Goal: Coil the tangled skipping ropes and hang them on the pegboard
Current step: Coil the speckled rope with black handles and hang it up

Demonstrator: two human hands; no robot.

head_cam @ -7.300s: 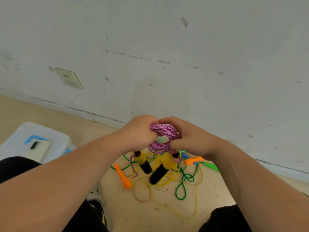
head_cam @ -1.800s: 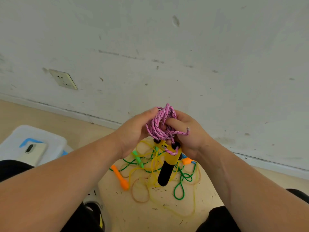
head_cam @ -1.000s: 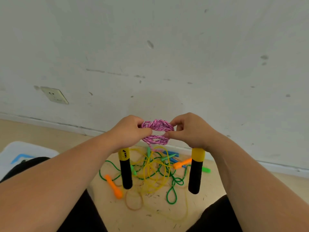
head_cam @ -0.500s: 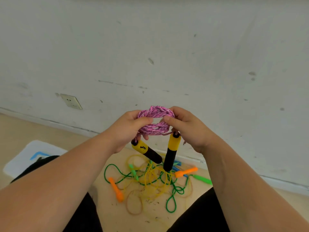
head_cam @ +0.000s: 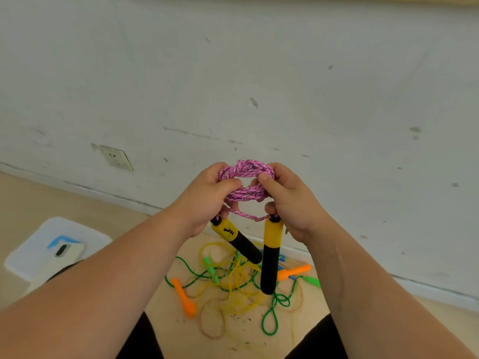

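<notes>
A coiled pink skipping rope (head_cam: 246, 174) is held up in front of the wall. My left hand (head_cam: 206, 196) grips the coil's left side and my right hand (head_cam: 290, 199) grips its right side. Its two yellow-and-black handles hang below: the left handle (head_cam: 234, 239) slants down to the right, the right handle (head_cam: 269, 255) hangs straight. On the floor beneath lies a tangle of a yellow rope (head_cam: 233, 278) and a green rope (head_cam: 272, 314) with orange handles (head_cam: 184, 297) and green handles (head_cam: 312, 281). No pegboard is in view.
A white plastic lid (head_cam: 39, 252) with a phone (head_cam: 66, 251) on it lies on the floor at left. A wall socket (head_cam: 116, 158) sits low on the white wall. My dark-clothed knees frame the rope pile at the bottom.
The view has tilted up a little. The pink coil stays held in both hands at about the same height, and the handles hang closer together with the right one now vertical.
</notes>
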